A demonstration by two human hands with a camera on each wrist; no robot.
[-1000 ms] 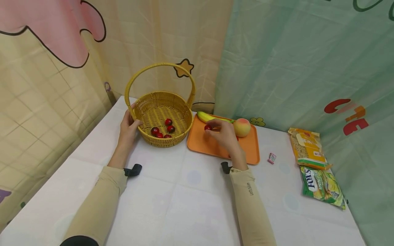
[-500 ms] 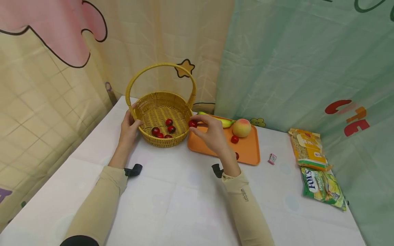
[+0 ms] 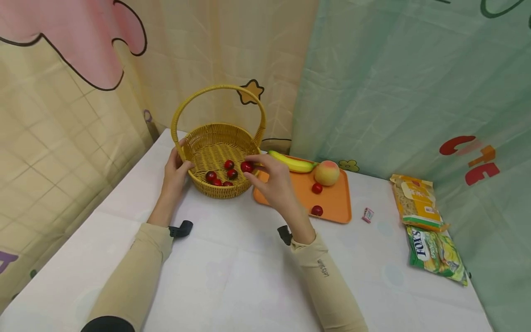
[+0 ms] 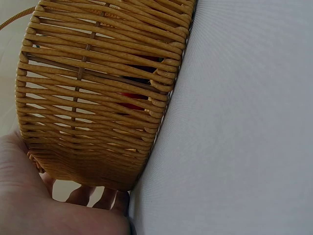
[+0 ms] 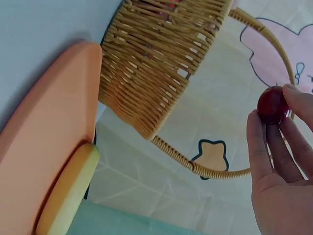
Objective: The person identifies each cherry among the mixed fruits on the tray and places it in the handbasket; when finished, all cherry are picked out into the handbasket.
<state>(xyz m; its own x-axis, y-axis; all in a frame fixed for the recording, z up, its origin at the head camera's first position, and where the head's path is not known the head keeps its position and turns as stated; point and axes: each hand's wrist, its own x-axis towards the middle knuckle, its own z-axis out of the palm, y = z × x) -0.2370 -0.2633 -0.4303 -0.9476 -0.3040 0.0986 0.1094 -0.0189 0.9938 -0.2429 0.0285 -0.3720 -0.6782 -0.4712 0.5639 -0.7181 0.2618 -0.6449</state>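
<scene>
A yellow wicker basket [image 3: 220, 191] with a tall arched handle stands on the table. My left hand [image 3: 173, 177] grips its left side, thumb by the rim and fingers behind the wall. Several dark red cherries [image 3: 211, 176] lie inside on the basket's floor. My right hand [image 3: 274, 180] pinches one more cherry [image 3: 246, 167] between thumb and fingertips, over the basket's right rim. In the right wrist view that cherry [image 5: 273, 105] is held up apart from the wicker. Left wrist view: the palm and curled fingers meet the basket wall [image 4: 98, 98].
Right of the basket lies an orange tray [image 3: 304, 191] with a banana [image 3: 292, 163], a peach [image 3: 327, 173] and two cherries [image 3: 317, 210]. A small pink-and-white wrapped packet [image 3: 367, 215], a yellow bag [image 3: 418, 203] and a green bag [image 3: 436, 255] lie farther right. Curtains hang behind.
My right hand has carried the cherry leftward from above the tray to the basket's right rim, uncovering the cherries on the tray. The left hand has stayed on the basket.
</scene>
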